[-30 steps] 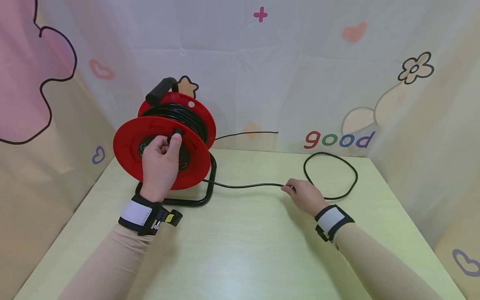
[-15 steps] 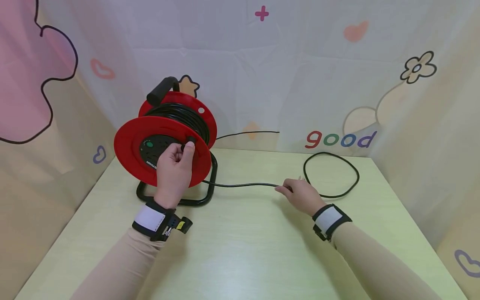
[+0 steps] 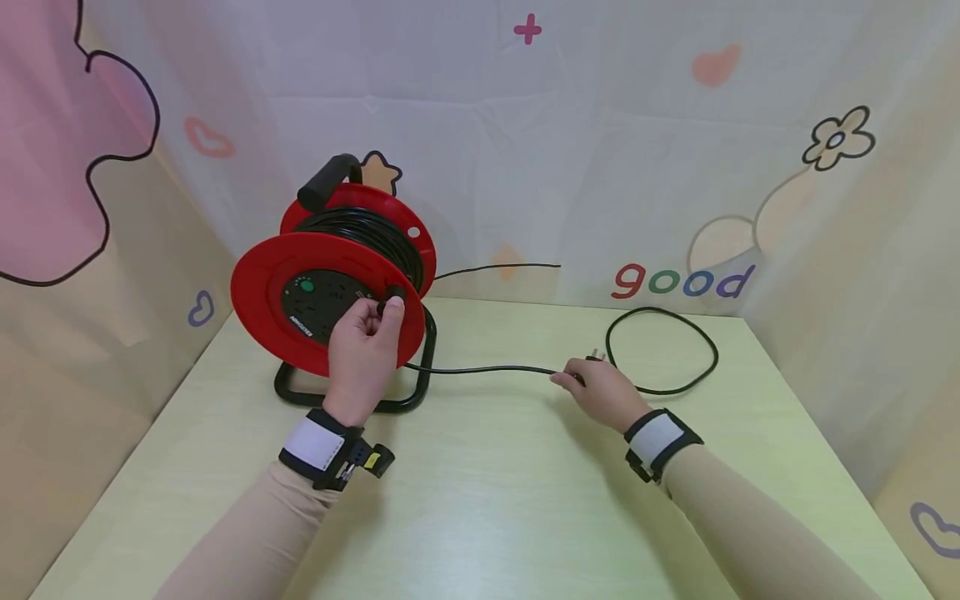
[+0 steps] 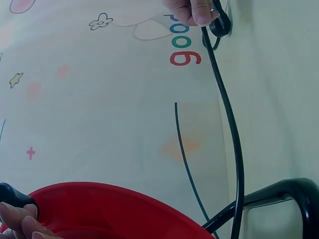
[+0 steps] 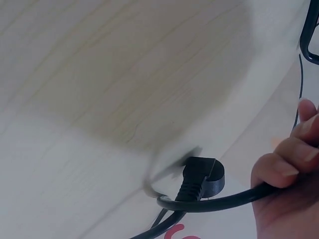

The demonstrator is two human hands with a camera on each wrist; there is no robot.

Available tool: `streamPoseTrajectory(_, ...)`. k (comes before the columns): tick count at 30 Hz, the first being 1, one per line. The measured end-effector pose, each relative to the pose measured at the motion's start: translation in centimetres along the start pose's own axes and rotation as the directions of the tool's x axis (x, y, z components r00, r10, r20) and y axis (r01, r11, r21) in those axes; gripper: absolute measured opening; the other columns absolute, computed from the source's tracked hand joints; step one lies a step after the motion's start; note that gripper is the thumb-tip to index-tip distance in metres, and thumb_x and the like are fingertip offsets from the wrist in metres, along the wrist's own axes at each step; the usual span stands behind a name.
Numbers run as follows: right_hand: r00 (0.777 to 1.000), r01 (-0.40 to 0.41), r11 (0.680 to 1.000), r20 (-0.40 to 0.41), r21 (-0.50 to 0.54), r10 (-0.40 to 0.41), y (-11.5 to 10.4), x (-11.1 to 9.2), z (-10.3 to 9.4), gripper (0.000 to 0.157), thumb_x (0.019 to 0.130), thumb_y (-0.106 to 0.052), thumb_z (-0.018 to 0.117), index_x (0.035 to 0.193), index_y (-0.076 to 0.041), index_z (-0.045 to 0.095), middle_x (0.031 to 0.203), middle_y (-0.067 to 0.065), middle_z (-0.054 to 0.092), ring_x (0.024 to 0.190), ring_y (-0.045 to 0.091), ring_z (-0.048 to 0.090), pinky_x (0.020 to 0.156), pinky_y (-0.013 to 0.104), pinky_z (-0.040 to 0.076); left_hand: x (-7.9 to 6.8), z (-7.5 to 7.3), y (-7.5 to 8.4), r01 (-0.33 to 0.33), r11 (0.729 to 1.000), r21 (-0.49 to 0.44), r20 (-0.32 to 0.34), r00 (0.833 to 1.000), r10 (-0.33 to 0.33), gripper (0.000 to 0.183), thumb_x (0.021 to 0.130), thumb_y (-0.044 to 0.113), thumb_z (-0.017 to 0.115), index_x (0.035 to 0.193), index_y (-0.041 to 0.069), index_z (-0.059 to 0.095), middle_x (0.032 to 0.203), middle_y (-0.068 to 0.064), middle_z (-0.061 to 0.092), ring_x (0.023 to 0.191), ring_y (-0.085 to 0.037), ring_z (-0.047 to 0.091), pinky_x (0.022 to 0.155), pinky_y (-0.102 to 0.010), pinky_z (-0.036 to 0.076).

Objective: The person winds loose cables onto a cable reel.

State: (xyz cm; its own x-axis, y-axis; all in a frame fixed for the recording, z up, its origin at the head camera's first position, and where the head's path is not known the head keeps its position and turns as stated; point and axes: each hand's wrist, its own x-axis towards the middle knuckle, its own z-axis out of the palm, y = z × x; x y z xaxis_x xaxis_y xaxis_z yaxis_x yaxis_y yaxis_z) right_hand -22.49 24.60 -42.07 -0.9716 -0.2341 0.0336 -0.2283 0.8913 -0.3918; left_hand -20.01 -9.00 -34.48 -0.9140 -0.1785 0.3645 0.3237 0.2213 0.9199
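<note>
A red cable reel (image 3: 255,287) stands on the left of the table, wound with black cable (image 3: 360,225). My left hand (image 3: 362,358) pinches the black crank knob (image 3: 395,292) on the right side of its front disc. From the reel's lower right, a length of cable (image 3: 480,369) runs to my right hand (image 3: 603,392), whose curled fingers grip it. Beyond those fingers, the black plug (image 5: 202,174) shows in the right wrist view, close above the table. In the head view only its prongs and a bit of its body stick out behind the hand.
A loop of cable (image 3: 660,309) lies at the back right of the table (image 3: 487,500). The reel's black tube stand (image 3: 420,387) rests under it, with a carrying handle (image 3: 330,179) on top. Printed curtains (image 3: 480,167) enclose the back and sides.
The reel has turned clockwise; my left hand and the crank knob moved right and down. My right hand shifted slightly left with the cable, and the plug's prongs came into sight.
</note>
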Motion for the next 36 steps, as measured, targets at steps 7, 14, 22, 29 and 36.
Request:
streamPoseTrajectory(7, 1.000, 0.008, 0.999, 0.025, 0.033, -0.009, -0.2, 0.0, -0.1, 0.025, 0.096, -0.034, 0.060, 0.091, -0.010, 0.067, 0.066, 0.001, 0.049, 0.061, 0.017, 0.046, 0.056, 0.033, 0.037, -0.5, 0.5, -0.3, 0.020, 1.000, 0.018, 0.010, 1.000, -0.021, 0.031, 0.098, 0.037, 0.055, 0.086, 0.008, 0.055, 0.067, -0.011, 0.048, 0.066, -0.024, 0.047, 0.052, -0.033, 0.034)
streamPoseTrajectory(14, 0.998, 0.028, 0.998, 0.052, 0.063, -0.031, 0.2, -0.3, -0.1, 0.026, 0.097, -0.036, 0.059, 0.087, -0.012, 0.065, 0.069, 0.000, 0.049, 0.062, 0.016, 0.046, 0.057, 0.033, 0.038, -1.4, 1.0, -1.6, 0.052, 0.998, 0.042, 0.045, 0.998, -0.054, 0.031, 0.097, 0.037, 0.056, 0.086, 0.008, 0.055, 0.067, -0.011, 0.048, 0.066, -0.025, 0.047, 0.052, -0.033, 0.033)
streamPoseTrajectory(22, 0.996, 0.079, 0.994, 0.031, 0.073, -0.082, 0.0, -0.1, -0.1, 0.024, 0.096, -0.032, 0.060, 0.087, -0.010, 0.065, 0.069, -0.001, 0.050, 0.064, 0.016, 0.047, 0.058, 0.032, 0.039, -2.5, 1.4, -4.1, 0.073, 0.993, 0.089, 0.077, 0.994, -0.080, 0.032, 0.097, 0.037, 0.056, 0.082, 0.009, 0.055, 0.064, -0.009, 0.047, 0.062, -0.024, 0.047, 0.050, -0.032, 0.032)
streamPoseTrajectory(29, 0.997, 0.073, 0.995, 0.035, 0.061, -0.075, -0.1, 0.1, 0.0, 0.026, 0.096, -0.036, 0.060, 0.089, -0.011, 0.065, 0.072, -0.001, 0.053, 0.067, 0.016, 0.049, 0.060, 0.033, 0.041, -3.3, 0.7, -5.6, 0.141, 0.982, 0.123, 0.123, 0.980, -0.156, 0.033, 0.098, 0.038, 0.055, 0.083, 0.009, 0.054, 0.065, -0.011, 0.047, 0.061, -0.026, 0.048, 0.048, -0.031, 0.033)
streamPoseTrajectory(36, 0.997, 0.062, 0.996, 0.037, 0.066, -0.064, 0.1, 0.1, -0.1, 0.031, 0.095, -0.040, 0.059, 0.087, -0.010, 0.064, 0.071, 0.001, 0.051, 0.067, 0.017, 0.048, 0.060, 0.033, 0.040, -3.6, -0.3, -7.1, 0.167, 0.966, 0.200, 0.145, 0.969, -0.198, 0.034, 0.097, 0.040, 0.055, 0.081, 0.009, 0.054, 0.066, -0.009, 0.047, 0.062, -0.025, 0.047, 0.050, -0.031, 0.033)
